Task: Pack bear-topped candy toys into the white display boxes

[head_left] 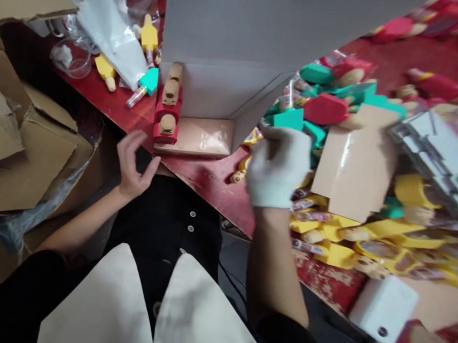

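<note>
My left hand (134, 165), bare, hovers with fingers spread just left of an open grey-white box (206, 91). Three or so red toys with tan animal-shaped heads (167, 125) stand in a row along the box's left side. A glossy tan cardboard piece (208, 137) lies across its near end. To the right of the box, my right hand (279, 166) wears a white glove and is slightly blurred. Its fingers are curled at the edge of the toy pile, close to a green toy (288, 118); whatever they hold is hidden.
Yellow toys (335, 254) with candy tubes, green and red ones (326, 109), and flat tan cardboard (358, 163) crowd the red table's right. A white device (385, 308) stands at the near edge. Plastic bags (113, 32) lie at back left; cardboard boxes (30, 151) stand left.
</note>
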